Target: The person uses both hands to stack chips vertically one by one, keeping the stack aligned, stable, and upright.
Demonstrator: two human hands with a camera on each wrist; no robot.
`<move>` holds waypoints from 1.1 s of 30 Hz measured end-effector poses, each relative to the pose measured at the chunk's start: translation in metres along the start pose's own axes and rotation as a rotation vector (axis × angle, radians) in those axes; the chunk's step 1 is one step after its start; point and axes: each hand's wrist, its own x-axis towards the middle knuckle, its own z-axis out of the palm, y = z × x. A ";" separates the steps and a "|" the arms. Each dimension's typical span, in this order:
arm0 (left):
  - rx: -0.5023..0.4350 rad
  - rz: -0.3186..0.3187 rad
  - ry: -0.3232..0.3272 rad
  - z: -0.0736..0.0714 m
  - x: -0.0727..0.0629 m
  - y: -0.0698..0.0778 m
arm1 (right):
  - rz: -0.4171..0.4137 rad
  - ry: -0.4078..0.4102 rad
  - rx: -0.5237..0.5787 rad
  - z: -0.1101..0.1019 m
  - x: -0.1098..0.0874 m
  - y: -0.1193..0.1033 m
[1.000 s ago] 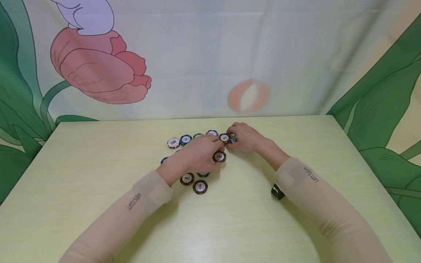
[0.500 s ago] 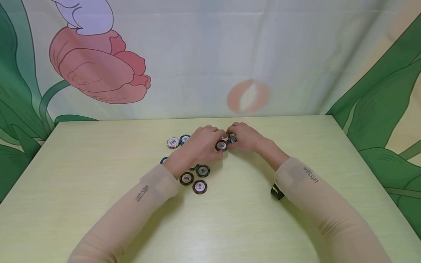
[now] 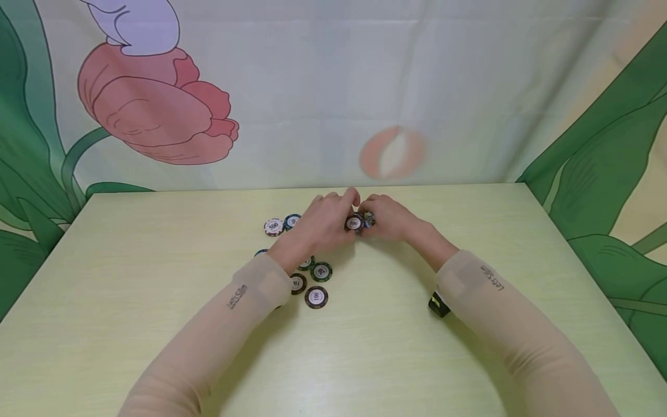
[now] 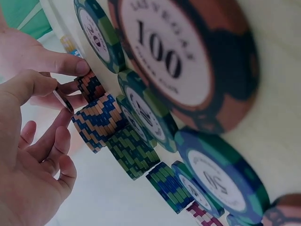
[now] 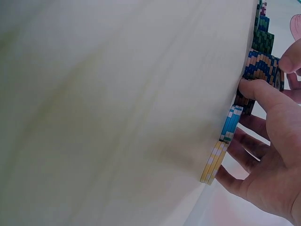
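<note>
My left hand (image 3: 324, 227) pinches a dark poker chip marked 100 (image 3: 355, 222) between thumb and fingers. In the left wrist view that chip (image 4: 63, 100) appears nearly edge-on, above a short brown-and-black chip stack (image 4: 90, 87). My right hand (image 3: 392, 219) grips this stack, its thumb on the near side and fingers behind. On one side of it stands a taller blue-and-orange stack (image 4: 99, 122). To the other side, blue chips (image 5: 230, 125) and yellow chips (image 5: 214, 162) lie along the right hand's fingers.
The row continues left with a green stack (image 4: 134, 150), a blue-green stack (image 4: 167, 186) and a white 500 chip (image 3: 274, 227). Loose chips lie nearer, among them a 100 chip (image 3: 316, 297) and a green chip (image 3: 321, 271). A small black object (image 3: 439, 304) shows by the right sleeve.
My left hand has carried the 100 chip up and slightly right, to the stack at my right hand. The right hand has stayed in place.
</note>
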 end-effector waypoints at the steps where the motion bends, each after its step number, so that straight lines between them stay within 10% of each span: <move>1: -0.001 -0.010 -0.002 0.000 0.001 0.000 | -0.002 0.002 0.002 0.000 0.000 0.000; 33: 0.074 -0.099 -0.068 0.010 0.011 -0.003 | -0.025 0.016 -0.005 0.002 -0.001 0.002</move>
